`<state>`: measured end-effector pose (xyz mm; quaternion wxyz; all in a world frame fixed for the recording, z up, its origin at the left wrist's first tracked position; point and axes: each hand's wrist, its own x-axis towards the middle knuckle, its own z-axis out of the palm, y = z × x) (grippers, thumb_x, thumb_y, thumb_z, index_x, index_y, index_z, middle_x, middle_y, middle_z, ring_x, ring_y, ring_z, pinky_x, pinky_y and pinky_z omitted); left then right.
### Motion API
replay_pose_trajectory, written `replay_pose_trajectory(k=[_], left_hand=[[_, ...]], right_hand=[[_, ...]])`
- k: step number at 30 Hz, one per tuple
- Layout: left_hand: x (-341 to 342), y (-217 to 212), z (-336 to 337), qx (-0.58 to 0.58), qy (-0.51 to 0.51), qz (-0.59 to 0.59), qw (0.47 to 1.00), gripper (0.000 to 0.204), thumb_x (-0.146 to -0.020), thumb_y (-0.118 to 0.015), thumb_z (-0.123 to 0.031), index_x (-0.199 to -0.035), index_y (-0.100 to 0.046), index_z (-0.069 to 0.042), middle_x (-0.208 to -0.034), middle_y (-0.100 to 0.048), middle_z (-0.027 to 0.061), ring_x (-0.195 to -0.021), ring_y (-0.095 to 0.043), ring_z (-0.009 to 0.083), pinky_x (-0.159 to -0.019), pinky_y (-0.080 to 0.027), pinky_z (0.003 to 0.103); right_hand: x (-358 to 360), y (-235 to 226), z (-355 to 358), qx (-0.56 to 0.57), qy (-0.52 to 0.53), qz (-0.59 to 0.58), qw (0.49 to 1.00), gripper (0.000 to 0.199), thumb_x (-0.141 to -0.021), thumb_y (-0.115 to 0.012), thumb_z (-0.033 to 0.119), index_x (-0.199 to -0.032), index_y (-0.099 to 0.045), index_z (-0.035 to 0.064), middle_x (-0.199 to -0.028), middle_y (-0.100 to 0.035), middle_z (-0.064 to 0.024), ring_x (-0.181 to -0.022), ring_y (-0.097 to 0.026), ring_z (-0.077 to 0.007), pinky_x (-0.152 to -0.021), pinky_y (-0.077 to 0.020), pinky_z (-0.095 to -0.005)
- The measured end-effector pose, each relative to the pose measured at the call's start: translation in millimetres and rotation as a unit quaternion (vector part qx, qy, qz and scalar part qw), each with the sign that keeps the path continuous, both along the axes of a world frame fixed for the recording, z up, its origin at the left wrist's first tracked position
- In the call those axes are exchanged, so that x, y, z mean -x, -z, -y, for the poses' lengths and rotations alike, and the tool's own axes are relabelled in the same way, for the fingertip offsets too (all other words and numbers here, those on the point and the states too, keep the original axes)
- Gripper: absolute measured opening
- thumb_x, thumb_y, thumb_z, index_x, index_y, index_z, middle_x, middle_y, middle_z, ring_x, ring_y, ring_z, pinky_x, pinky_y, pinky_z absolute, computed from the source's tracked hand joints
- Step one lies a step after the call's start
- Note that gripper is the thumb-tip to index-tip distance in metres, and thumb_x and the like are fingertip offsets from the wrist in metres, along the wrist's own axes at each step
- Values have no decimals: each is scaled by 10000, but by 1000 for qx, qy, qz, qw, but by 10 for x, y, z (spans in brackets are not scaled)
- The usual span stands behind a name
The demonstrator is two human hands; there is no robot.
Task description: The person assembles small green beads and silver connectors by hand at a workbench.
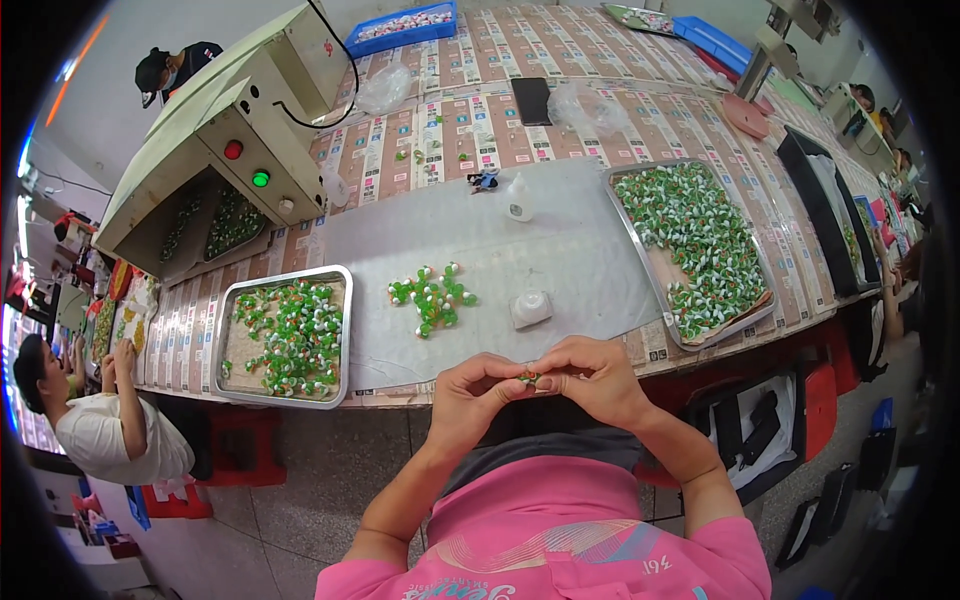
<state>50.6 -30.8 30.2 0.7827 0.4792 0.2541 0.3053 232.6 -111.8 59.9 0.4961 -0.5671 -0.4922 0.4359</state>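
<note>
at the lower middle of the frame, the left hand (468, 402) and the right hand (600, 382) meet in front of the table edge, and between their fingertips is one small piece (531, 379). the grip is narrow on both sides: thumb and forefinger of each hand are closed on this piece. fingers cover most of it, so i cannot tell its exact form.

the step in hand seems to be fine work on a single piece, perhaps pressing or fitting it. the next move, i judge, calls for light, even pressure and steady fingertips, because the piece could easily slip.

the loose pile (434, 297) of green and white pieces lies at the centre of the frame on the pale sheet (588, 250), between the left tray (347, 335) and the right tray (644, 262), which both hold many similar pieces. the white bottle (519, 203) stands above the pile, toward the right.
</note>
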Motion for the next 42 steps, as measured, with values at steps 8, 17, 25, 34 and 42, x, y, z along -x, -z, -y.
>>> replay_pose_trajectory(k=[8,17,25,34,42], left_hand=[[55,-123,-58,-48,-11,0,999,199,-823,-688,57,-1017,-663,17,-1008,-643,96,-947,-631,148,-847,-522,267],[848,-210,-504,-282,-267,-210,897,165,-827,-662,55,-980,-659,-7,-949,-634,41,-816,-609,93,-715,-500,219],[1798,-327,-848,-425,-378,-447,690,140,-827,-656,0,-966,-645,-6,-914,-635,110,-846,-617,231,-761,-497,346],[2259,-143,-993,-468,-396,-483,625,187,-809,-656,-18,-995,-636,-11,-990,-617,140,-963,-561,316,-838,-452,417],[2495,-55,-1287,-428,-365,-477,676,177,-833,-629,-23,-1010,-646,-20,-1013,-606,146,-990,-563,333,-831,-459,416]], right_hand=[[36,-179,-58,-5,-10,51,999,242,-821,-722,52,-1058,-681,22,-944,-671,-97,-882,-652,-149,-752,-537,-276],[-537,-364,-670,-50,128,161,977,343,-803,-734,111,-1131,-656,46,-1092,-670,-84,-953,-651,-177,-770,-525,-284],[-668,326,-1667,-73,232,247,938,545,-725,-792,208,-1201,-598,26,-1177,-631,-132,-1038,-619,-220,-869,-492,-336],[-220,70,-1287,-64,170,167,969,437,-818,-709,200,-1187,-589,-1,-1099,-645,-156,-952,-618,-232,-864,-466,-315],[5,-225,-252,-27,98,214,972,506,-821,-745,200,-1243,-549,0,-1030,-629,-94,-925,-608,-194,-827,-481,-303]])
